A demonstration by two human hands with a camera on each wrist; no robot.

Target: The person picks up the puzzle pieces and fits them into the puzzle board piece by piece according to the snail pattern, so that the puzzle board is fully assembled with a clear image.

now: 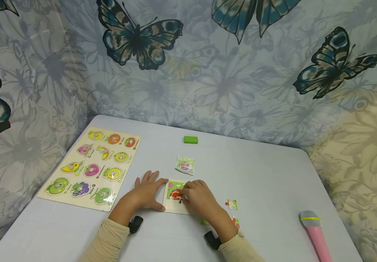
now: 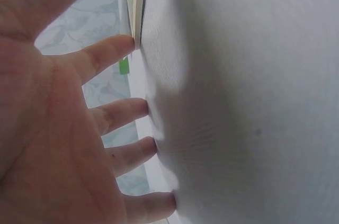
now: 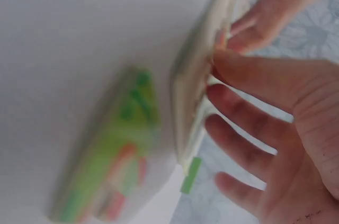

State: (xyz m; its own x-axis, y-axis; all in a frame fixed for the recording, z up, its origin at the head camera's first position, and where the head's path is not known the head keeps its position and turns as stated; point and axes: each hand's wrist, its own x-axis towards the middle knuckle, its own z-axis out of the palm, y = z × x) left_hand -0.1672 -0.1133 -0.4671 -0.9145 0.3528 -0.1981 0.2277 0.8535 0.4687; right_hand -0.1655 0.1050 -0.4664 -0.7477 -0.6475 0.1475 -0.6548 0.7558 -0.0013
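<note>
A small square jigsaw board [image 1: 172,194] with a red and green picture lies near the table's front. My left hand [image 1: 146,191] lies flat on the table beside it, thumb along its left edge. In the left wrist view the left hand's [image 2: 58,128] straight fingertips touch the table, and the index finger meets the board's edge [image 2: 139,7]. My right hand [image 1: 199,199] rests on the board's right part, its fingers [image 3: 249,75] pressing on the board [image 3: 198,91]. Whether a piece lies under them is hidden. A blurred green loose piece [image 3: 116,150] lies close by.
A fruit peg puzzle [image 1: 90,167] lies at the left. A square picture piece [image 1: 185,165] and a green block [image 1: 190,139] sit behind the board. Loose jigsaw pieces [image 1: 232,204] lie to the right, and a pink toy microphone [image 1: 316,234] at front right. Butterfly cloth hangs behind.
</note>
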